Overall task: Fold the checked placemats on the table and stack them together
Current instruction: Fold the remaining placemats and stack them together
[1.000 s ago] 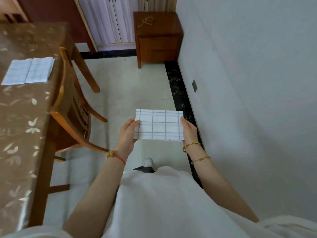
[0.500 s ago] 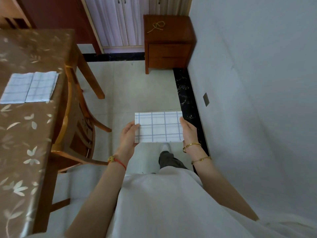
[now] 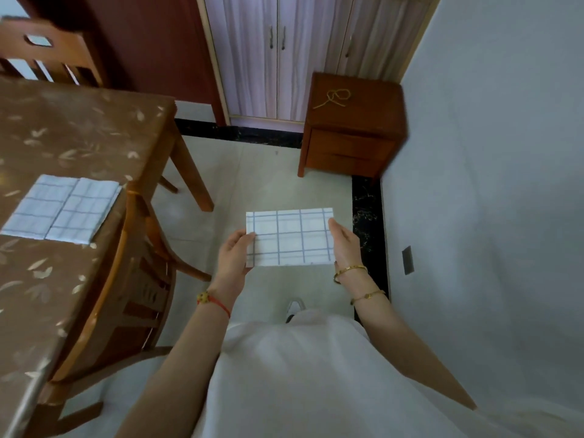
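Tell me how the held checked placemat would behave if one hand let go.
Probably floppy: the folded placemat looks like thin cloth, held flat by the left hand and right hand at opposite edges. Likely light, since edge grips alone carry it. One-handed, it may droop or unfold.

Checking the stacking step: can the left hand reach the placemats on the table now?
Probably not: the left hand grips the folded placemat, and a chair stands between it and those placemats.
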The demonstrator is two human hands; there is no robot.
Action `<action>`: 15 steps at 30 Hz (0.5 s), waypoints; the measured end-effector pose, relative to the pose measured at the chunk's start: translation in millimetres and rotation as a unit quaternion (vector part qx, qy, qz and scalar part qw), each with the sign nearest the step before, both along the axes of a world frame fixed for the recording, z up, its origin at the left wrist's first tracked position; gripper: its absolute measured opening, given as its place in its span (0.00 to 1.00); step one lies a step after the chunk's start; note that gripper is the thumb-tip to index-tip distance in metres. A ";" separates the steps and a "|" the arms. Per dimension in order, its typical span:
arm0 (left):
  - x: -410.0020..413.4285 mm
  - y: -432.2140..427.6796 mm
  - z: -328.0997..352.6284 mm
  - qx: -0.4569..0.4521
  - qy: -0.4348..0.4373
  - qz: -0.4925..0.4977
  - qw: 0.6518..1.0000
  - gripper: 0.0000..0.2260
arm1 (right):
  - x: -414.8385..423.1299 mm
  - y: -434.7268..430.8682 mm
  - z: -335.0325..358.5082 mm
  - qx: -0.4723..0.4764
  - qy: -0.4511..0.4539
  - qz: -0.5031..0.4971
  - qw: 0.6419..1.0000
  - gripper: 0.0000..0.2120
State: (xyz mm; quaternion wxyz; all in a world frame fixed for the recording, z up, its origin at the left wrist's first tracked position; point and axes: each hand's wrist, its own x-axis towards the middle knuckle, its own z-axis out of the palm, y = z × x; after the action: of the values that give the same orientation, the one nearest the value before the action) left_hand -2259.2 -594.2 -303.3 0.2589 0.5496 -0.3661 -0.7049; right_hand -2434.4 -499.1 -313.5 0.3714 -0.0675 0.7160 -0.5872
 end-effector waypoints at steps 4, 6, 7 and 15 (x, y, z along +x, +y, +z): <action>-34.9 -37.4 5.1 -0.009 0.002 0.028 1.000 0.07 | -38.0 -50.3 3.6 -0.001 0.011 0.030 1.000 0.31; -45.6 -53.5 6.7 -0.011 0.002 0.044 0.999 0.07 | -51.2 -73.0 2.0 0.002 0.000 0.042 0.999 0.27; -49.3 -60.2 7.9 -0.009 -0.004 0.053 0.999 0.07 | -56.5 -83.6 -0.6 0.005 -0.006 0.053 0.999 0.23; -56.0 -131.9 5.0 -0.009 -0.050 0.163 0.985 0.07 | -72.2 -191.0 -6.1 0.020 -0.006 0.178 0.984 0.11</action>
State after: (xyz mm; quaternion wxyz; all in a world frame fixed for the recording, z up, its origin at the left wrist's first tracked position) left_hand -2315.2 -726.1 -298.4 0.3565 0.6341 -0.2911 -0.6214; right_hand -2506.6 -690.1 -319.6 0.4754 -0.1828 0.7018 -0.4981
